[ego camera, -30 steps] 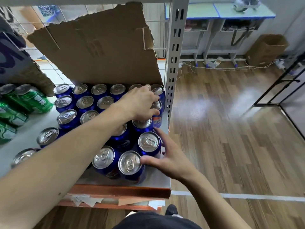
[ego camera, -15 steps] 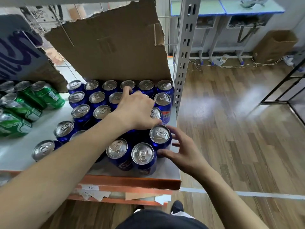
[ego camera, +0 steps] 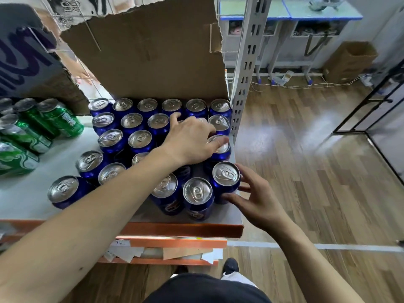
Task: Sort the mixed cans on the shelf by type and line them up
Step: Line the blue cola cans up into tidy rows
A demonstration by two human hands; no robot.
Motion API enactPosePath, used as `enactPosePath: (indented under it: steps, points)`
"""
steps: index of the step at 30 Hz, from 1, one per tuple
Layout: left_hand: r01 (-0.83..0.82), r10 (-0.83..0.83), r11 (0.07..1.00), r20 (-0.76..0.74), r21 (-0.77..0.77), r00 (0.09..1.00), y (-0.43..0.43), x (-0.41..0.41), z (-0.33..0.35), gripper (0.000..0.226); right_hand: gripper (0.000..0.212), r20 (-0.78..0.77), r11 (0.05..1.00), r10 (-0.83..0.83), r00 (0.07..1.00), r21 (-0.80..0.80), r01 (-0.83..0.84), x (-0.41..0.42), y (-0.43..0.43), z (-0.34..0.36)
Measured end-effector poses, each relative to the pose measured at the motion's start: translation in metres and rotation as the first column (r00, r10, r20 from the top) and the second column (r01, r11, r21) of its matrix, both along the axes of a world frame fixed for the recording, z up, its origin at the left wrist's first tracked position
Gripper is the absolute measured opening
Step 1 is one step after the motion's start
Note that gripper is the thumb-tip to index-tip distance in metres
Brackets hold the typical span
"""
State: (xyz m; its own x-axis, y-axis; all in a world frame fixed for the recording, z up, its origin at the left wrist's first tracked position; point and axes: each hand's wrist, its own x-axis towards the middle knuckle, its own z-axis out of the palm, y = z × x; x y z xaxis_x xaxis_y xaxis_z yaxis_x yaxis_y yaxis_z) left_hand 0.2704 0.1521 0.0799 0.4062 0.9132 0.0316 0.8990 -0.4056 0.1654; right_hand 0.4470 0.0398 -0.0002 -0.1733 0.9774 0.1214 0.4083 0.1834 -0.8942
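Note:
Several blue cans (ego camera: pixel 140 139) stand in rows on the right part of the white shelf (ego camera: pixel 26 200), silver tops up. Several green cans (ego camera: pixel 63 121) are grouped at the shelf's left. My left hand (ego camera: pixel 190 141) lies palm-down over the blue cans, its fingertips curled over the top of a blue can (ego camera: pixel 220 150) beside the upright post. My right hand (ego camera: pixel 251 197) cups the right side of the front-right blue can (ego camera: pixel 226 177), thumb low on its front and fingers along its side. Three more blue cans (ego camera: pixel 63 190) stand loosely at the front left of the group.
A torn cardboard sheet (ego camera: pixel 148 51) leans behind the blue cans. A grey slotted post (ego camera: pixel 244 62) bounds the shelf on the right and an orange beam (ego camera: pixel 175 229) edges its front. Wooden floor (ego camera: pixel 306 171), desks and a brown box (ego camera: pixel 349 62) lie beyond.
My left hand has drawn back from the rear row to the can by the post. My right hand has shifted from the front-most can's side to the front-right can.

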Motion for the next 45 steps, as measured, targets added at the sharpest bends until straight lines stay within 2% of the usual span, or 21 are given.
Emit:
enactPosePath:
  steps: [4,6,7,10,12,15,19,25,30,33,36,37,39,41,42,45]
  points:
    - [-0.008,-0.012,0.994,0.181,0.106,0.983,-0.026,-0.037,0.007,0.054,0.063,-0.018,1.000,-0.015,1.000,-0.017,0.015,-0.006,0.003,0.002]
    - [0.058,-0.067,0.997,0.198,0.051,0.978,-0.047,-0.059,0.007,0.057,0.065,-0.048,0.999,-0.029,0.998,-0.044,0.027,-0.010,0.006,0.002]
    - [0.102,-0.104,0.995,0.171,0.015,0.980,-0.057,-0.069,0.006,0.062,0.065,-0.048,0.998,-0.032,0.998,-0.056,0.029,-0.011,0.006,0.002]
    - [0.229,-0.229,0.973,-0.029,-0.019,0.973,-0.079,-0.082,-0.003,0.088,0.064,-0.054,0.995,-0.054,0.997,-0.090,0.049,-0.014,0.004,0.000]
    - [0.283,-0.283,0.959,-0.075,-0.009,0.956,-0.086,-0.080,-0.012,0.095,0.066,-0.066,0.993,-0.089,0.994,-0.090,0.083,-0.016,0.003,0.000]
    - [0.339,-0.338,0.934,-0.035,0.108,0.941,-0.091,-0.076,-0.027,0.084,0.071,-0.052,0.989,-0.136,0.989,-0.058,0.133,-0.021,-0.001,0.000]
    - [0.365,-0.361,0.905,-0.055,0.219,0.931,-0.092,-0.084,-0.034,0.080,0.065,-0.067,0.987,-0.157,0.985,-0.051,0.154,-0.027,-0.005,0.002]
    - [0.325,-0.302,0.923,-0.138,0.205,0.943,-0.089,-0.098,-0.028,0.081,0.061,-0.088,0.984,-0.151,0.985,-0.108,0.141,-0.036,-0.003,0.000]
    - [0.228,-0.192,0.958,-0.198,0.176,0.961,-0.084,-0.097,-0.031,0.077,0.065,-0.065,0.973,-0.171,0.983,-0.165,0.159,-0.040,-0.006,0.005]
    - [0.216,-0.176,0.958,-0.207,0.190,0.962,-0.084,-0.094,-0.032,0.073,0.064,0.068,0.975,-0.195,0.978,-0.096,0.201,-0.038,-0.016,0.011]
    - [0.207,-0.179,0.960,-0.156,0.189,0.971,-0.085,-0.098,-0.029,0.076,0.050,0.117,0.921,-0.373,0.921,0.172,0.351,-0.034,-0.012,0.042]
    - [0.208,-0.191,0.960,-0.106,0.187,0.976,-0.084,-0.100,-0.028,0.077,0.044,0.153,0.893,-0.417,0.896,0.251,0.373,-0.035,-0.002,0.056]
    - [0.177,-0.190,0.969,0.060,0.173,0.980,-0.080,-0.102,-0.020,0.075,0.033,0.299,0.890,-0.415,0.859,0.330,0.315,-0.042,0.028,0.079]
    - [0.087,-0.106,0.989,0.165,0.116,0.981,-0.067,-0.101,-0.009,0.070,0.033,0.490,0.948,-0.283,0.825,0.276,0.161,-0.054,0.066,0.093]
    - [0.043,-0.055,0.996,0.149,0.081,0.987,-0.057,-0.101,-0.005,0.067,0.038,0.593,0.974,-0.193,0.782,0.214,0.079,-0.062,0.083,0.096]
    - [-0.019,0.020,1.000,0.021,-0.024,1.000,-0.027,-0.099,-0.001,0.063,0.060,0.840,0.995,0.001,0.543,0.052,-0.083,-0.084,0.125,0.099]
